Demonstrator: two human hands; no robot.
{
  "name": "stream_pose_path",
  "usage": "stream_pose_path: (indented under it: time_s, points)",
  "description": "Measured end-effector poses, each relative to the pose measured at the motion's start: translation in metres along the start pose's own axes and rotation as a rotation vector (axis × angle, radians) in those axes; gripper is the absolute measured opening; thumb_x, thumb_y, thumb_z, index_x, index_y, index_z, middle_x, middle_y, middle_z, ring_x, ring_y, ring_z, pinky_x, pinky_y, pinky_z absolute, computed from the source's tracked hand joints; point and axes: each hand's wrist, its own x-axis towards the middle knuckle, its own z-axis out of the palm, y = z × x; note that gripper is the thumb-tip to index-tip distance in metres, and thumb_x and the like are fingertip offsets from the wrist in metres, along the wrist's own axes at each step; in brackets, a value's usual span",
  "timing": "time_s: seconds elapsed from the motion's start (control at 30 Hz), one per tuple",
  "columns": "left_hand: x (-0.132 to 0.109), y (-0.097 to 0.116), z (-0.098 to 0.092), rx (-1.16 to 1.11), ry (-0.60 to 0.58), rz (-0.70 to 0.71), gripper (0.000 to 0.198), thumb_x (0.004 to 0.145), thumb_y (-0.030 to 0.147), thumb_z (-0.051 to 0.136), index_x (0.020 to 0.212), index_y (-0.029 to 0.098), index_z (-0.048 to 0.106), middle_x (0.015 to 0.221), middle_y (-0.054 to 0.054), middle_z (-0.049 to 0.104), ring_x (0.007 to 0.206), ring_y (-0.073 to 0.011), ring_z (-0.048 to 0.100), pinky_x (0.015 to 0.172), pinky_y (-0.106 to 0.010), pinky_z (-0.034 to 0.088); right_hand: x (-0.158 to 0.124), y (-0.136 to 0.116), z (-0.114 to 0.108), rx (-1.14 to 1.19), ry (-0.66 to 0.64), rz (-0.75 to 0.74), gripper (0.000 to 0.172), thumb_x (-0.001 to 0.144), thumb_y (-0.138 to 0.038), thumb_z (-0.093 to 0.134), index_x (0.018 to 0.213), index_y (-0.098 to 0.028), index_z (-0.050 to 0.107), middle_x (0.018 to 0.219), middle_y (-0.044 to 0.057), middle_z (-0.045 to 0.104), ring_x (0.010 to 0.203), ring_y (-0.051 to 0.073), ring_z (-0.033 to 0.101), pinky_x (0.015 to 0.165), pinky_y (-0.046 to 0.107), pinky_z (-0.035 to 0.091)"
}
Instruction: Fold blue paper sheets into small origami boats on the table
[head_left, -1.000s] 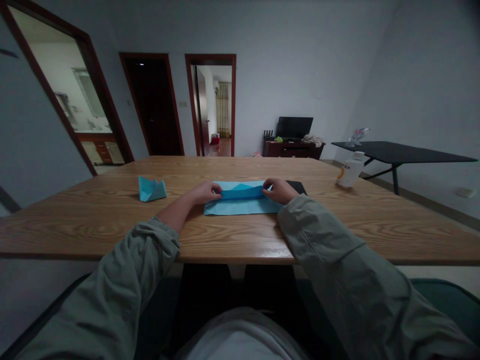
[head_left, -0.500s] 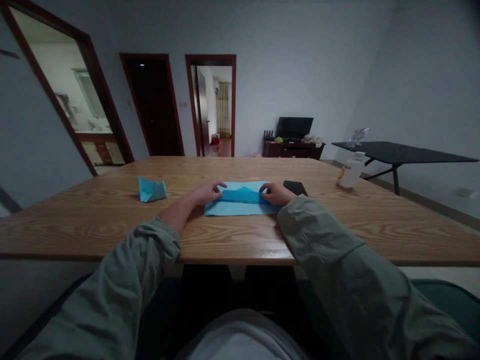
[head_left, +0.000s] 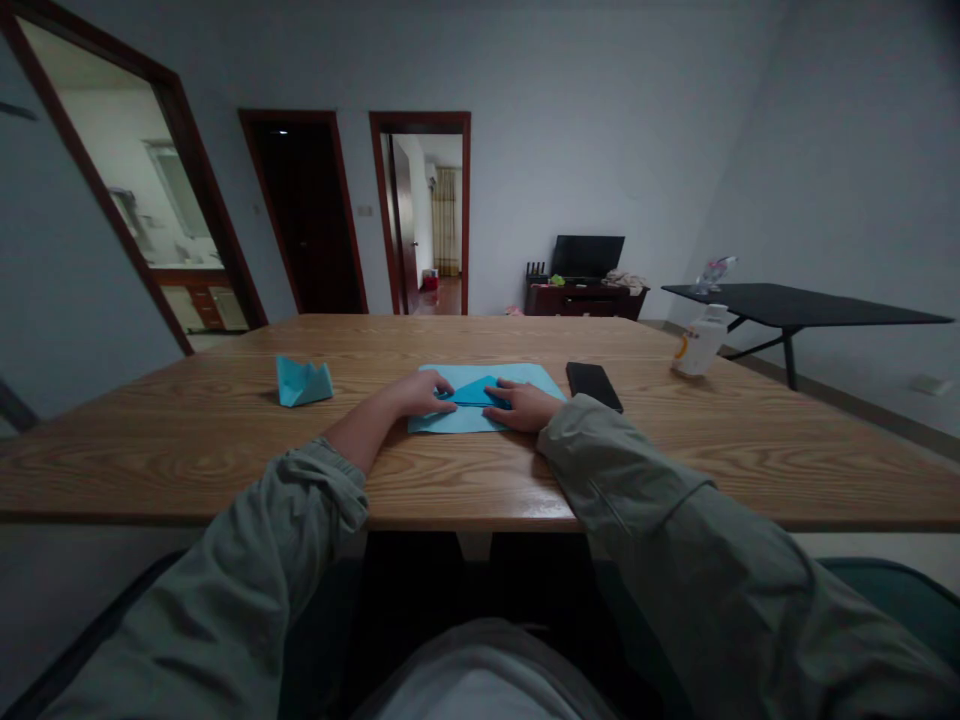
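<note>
A folded blue paper [head_left: 474, 392] with a pointed top lies on a pale blue sheet [head_left: 465, 422] on the wooden table. At the folded paper's left end is my left hand [head_left: 421, 393], thumb and forefinger holding it from below and above. My right hand [head_left: 529, 405] lies on its right part, fingers stretched out and apart, pressing down on the paper. Its right end is hidden under that hand. Further left on the table stands a light blue folded paper shape [head_left: 303, 382] with pointed corners.
A black phone [head_left: 594, 387] lies just right of the pale sheet. A whitish bottle [head_left: 700, 342] stands at the table's right side. The wooden table's near edge [head_left: 472, 522] runs below my forearms. Beyond, a black table [head_left: 810, 303] stands by the wall.
My right hand has moved left and inward, from pinching the folded paper to lying flat on it. The paper looks narrower, its right part folded or covered. The phone is now fully uncovered.
</note>
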Motion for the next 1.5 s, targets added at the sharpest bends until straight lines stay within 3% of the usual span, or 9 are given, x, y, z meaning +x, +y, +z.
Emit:
stream_pose_path:
  time_s: [0.17,0.5,0.67,0.77,0.87,1.0,1.1,1.27,1.5]
  points:
    - [0.001,0.008,0.000,0.112,-0.004,-0.030,0.053,0.075,0.057,0.062,0.111,0.020,0.072,0.111,-0.012,0.070,0.098,-0.0269,0.062,0.079,-0.030,0.043,-0.001,-0.005,-0.004,0.069,-0.035,0.042,0.080,0.089,-0.063,0.045,0.151,-0.015,0.031,0.156,0.017,0.026,0.139,0.034,0.035,0.114,0.040,0.027]
    - [-0.002,0.023,-0.002,0.094,0.157,0.009,0.037,0.086,0.048,0.052,0.102,0.022,0.074,0.100,-0.007,0.074,0.089,-0.0226,0.065,0.075,-0.030,0.045,0.000,-0.004,-0.001,0.065,0.142,-0.038,0.071,0.089,-0.049,0.052,0.149,-0.017,0.035,0.150,0.015,0.040,0.136,0.028,0.041,0.110,0.037,0.033]
    - [0.005,0.032,-0.004,-0.174,0.337,0.040,0.031,0.082,0.045,0.060,0.094,0.020,0.075,0.094,-0.007,0.073,0.087,-0.0225,0.066,0.080,-0.032,0.048,-0.002,-0.009,-0.005,0.023,0.209,-0.054,0.070,0.085,-0.040,0.055,0.149,-0.020,0.034,0.143,0.013,0.049,0.123,0.028,0.053,0.101,0.037,0.041]
    - [0.012,0.037,-0.004,-0.559,0.412,-0.034,0.040,0.078,0.046,0.066,0.102,0.016,0.071,0.095,-0.010,0.072,0.084,-0.0224,0.067,0.079,-0.035,0.051,-0.003,-0.013,-0.006,-0.008,0.223,-0.019,0.074,0.084,-0.041,0.055,0.151,-0.022,0.030,0.141,0.013,0.052,0.117,0.029,0.058,0.095,0.037,0.044]
    - [0.016,0.046,-0.003,-0.992,0.418,-0.042,0.058,0.072,0.041,0.074,0.123,0.016,0.059,0.121,-0.015,0.063,0.091,-0.0214,0.067,0.078,-0.036,0.054,-0.001,-0.016,-0.004,-0.015,0.234,0.045,0.076,0.085,-0.045,0.054,0.152,-0.022,0.027,0.132,0.013,0.060,0.108,0.029,0.062,0.088,0.035,0.045]
    - [0.015,0.063,-0.003,-1.236,0.425,-0.049,0.083,0.071,0.034,0.078,0.143,0.027,0.036,0.147,-0.019,0.040,0.097,-0.0208,0.067,0.080,-0.036,0.055,0.005,-0.015,-0.005,0.035,0.291,0.138,0.051,0.094,-0.033,0.038,0.143,-0.019,0.043,0.111,0.014,0.070,0.095,0.027,0.066,0.081,0.034,0.045]
    - [0.014,0.075,-0.003,-1.254,0.507,-0.120,0.077,0.078,0.032,0.072,0.144,0.027,0.033,0.147,-0.020,0.038,0.087,-0.0190,0.069,0.074,-0.035,0.056,0.011,-0.013,-0.012,0.123,0.407,0.191,0.040,0.096,-0.029,0.032,0.122,-0.016,0.059,0.103,0.015,0.071,0.089,0.025,0.066,0.078,0.032,0.043]
    - [0.020,0.091,0.003,-1.192,0.471,-0.081,0.040,0.081,0.031,0.065,0.118,0.014,0.061,0.119,-0.015,0.063,0.086,-0.0192,0.069,0.074,-0.032,0.055,0.019,-0.014,-0.022,0.318,0.604,0.224,0.042,0.097,-0.031,0.026,0.100,-0.014,0.064,0.095,0.015,0.070,0.083,0.025,0.063,0.077,0.034,0.044]
    - [0.026,0.096,0.012,-1.019,0.505,0.076,0.045,0.076,0.034,0.070,0.115,0.013,0.067,0.125,-0.013,0.064,0.114,-0.0262,0.060,0.097,-0.040,0.049,0.019,-0.032,-0.018,0.518,0.642,-0.047,0.030,0.085,-0.021,0.040,0.105,-0.014,0.062,0.105,0.012,0.069,0.098,0.025,0.060,0.090,0.038,0.046]
